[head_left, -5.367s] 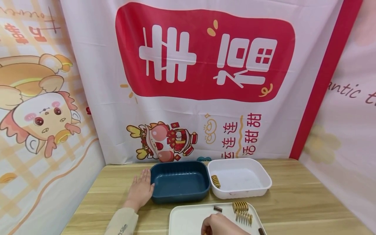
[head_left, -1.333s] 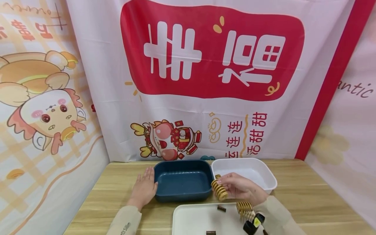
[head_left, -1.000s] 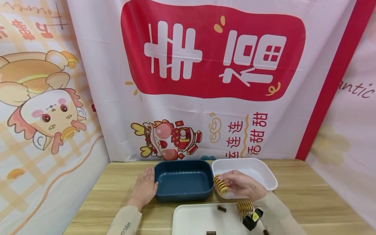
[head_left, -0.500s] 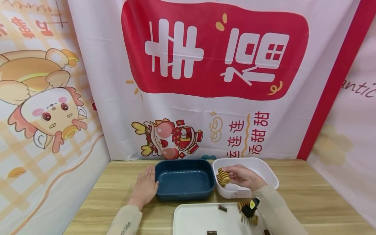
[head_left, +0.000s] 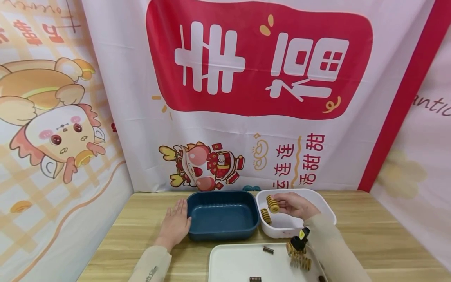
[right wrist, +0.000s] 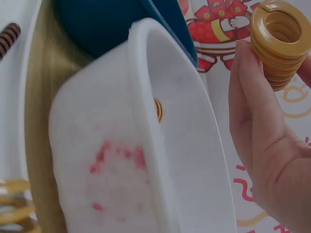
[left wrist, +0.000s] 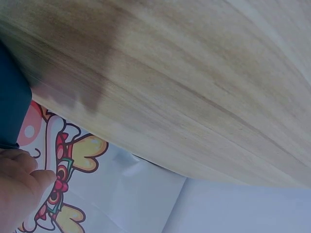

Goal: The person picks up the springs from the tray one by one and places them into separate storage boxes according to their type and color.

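Note:
My right hand [head_left: 295, 205] pinches a yellow coil spring [head_left: 273, 204] between thumb and fingers, above the left part of the white bin [head_left: 282, 233]. The right wrist view shows this spring [right wrist: 279, 43] end-on, clear of the bin's rim. Inside the bin, against its left wall, lies another yellow spring [head_left: 266, 216]. Beside the dark blue bin [head_left: 223, 236] my left hand [head_left: 174, 225] lies with fingers straight, touching its left wall. In the left wrist view only part of the left hand [left wrist: 22, 187] shows.
On the cream tray [head_left: 229, 254] in front lie two small dark springs [head_left: 268, 250] and, at the right, yellow springs [head_left: 300, 261] partly hidden by the black wrist device [head_left: 299, 242]. A brown piece [head_left: 322, 278] sits at the tray's right edge. A printed cloth [head_left: 141, 156] hangs behind the table.
From the tray, my right hand has come up to the white bin with a yellow spring. Over the last second it moved farther back and slightly right. The left hand stays at the blue bin.

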A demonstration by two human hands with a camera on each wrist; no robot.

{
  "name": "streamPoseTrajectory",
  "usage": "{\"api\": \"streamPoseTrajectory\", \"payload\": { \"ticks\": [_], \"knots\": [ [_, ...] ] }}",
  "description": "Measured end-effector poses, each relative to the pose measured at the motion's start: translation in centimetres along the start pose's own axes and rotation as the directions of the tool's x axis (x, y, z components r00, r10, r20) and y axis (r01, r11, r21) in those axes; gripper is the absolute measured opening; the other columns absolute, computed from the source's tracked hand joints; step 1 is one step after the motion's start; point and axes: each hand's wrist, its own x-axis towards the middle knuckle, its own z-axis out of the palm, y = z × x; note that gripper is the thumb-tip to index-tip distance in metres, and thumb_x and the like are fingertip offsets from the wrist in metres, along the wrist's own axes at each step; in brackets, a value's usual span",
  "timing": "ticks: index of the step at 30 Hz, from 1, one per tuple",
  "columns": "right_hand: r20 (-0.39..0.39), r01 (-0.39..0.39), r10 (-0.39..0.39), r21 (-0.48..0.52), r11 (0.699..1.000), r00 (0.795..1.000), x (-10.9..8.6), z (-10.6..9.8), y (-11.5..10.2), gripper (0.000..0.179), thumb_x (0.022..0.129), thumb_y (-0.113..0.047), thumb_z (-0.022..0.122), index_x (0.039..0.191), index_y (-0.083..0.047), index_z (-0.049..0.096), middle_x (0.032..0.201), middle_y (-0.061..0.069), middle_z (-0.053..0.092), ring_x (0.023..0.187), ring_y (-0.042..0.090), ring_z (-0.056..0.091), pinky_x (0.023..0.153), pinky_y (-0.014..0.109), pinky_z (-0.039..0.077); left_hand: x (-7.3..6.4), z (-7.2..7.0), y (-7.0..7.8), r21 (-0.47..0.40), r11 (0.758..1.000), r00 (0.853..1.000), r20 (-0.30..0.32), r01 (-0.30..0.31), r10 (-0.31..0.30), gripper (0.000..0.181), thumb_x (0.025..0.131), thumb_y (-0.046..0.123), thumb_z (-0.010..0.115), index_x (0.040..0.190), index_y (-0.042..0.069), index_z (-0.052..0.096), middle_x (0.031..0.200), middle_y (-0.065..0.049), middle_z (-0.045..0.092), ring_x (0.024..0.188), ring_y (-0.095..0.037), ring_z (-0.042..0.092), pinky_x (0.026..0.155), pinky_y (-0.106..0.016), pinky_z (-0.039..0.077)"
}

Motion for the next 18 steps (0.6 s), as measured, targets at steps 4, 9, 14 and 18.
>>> {"api": "streamPoseTrajectory", "payload": {
  "ticks": [4, 9, 14, 18],
  "knots": [
    [-0.031, 0.001, -0.002, -0.043, 0.999, 1.000, 0.6, -0.2, -0.3, 0.009, 0.092, -0.008, 0.061, 0.088, -0.004, 0.068, 0.078, 0.006, 0.068, 0.071, 0.013, 0.065, 0.071, 0.029, 0.056, 0.1, 0.1, 0.0, -0.004, 1.000, 1.000, -0.003, 0.003, -0.003, 0.061, 0.099, 0.025, 0.044, 0.143, -0.013, 0.027, 0.151, -0.027, 0.025, 0.140, -0.039, 0.021, 0.111, -0.057, 0.018],
    [-0.084, -0.011, 0.000, -0.129, 0.992, 0.996, 1.2, -0.2, -0.2, 0.012, 0.088, -0.007, 0.064, 0.095, 0.002, 0.069, 0.076, 0.006, 0.068, 0.068, 0.014, 0.066, 0.070, 0.031, 0.057, 0.1, 0.1, 0.1, -0.013, 1.000, 1.000, 0.000, 0.005, -0.005, 0.061, 0.099, 0.025, 0.044, 0.143, -0.013, 0.027, 0.150, -0.027, 0.026, 0.140, -0.039, 0.020, 0.111, -0.057, 0.018],
    [-0.139, 0.001, -0.056, -0.365, 0.931, 0.989, 1.6, 0.2, 0.2, 0.009, 0.083, -0.007, 0.069, 0.079, 0.000, 0.067, 0.066, 0.002, 0.061, 0.061, 0.012, 0.061, 0.065, 0.032, 0.056, 0.1, 0.0, 0.2, -0.012, 1.000, 1.000, 0.008, 0.009, -0.008, 0.061, 0.099, 0.025, 0.044, 0.144, -0.013, 0.027, 0.151, -0.026, 0.025, 0.141, -0.039, 0.020, 0.111, -0.057, 0.017],
    [-0.222, -0.033, -0.113, -0.565, 0.824, 0.968, 1.7, 0.8, 0.5, 0.026, 0.076, -0.006, 0.075, 0.062, -0.006, 0.054, 0.056, 0.001, 0.051, 0.052, 0.012, 0.054, 0.059, 0.032, 0.056, 0.1, 0.0, 0.2, -0.008, 1.000, 1.000, 0.005, 0.006, -0.006, 0.061, 0.099, 0.025, 0.045, 0.143, -0.013, 0.027, 0.150, -0.027, 0.026, 0.140, -0.039, 0.021, 0.111, -0.057, 0.018]
  ]
}}
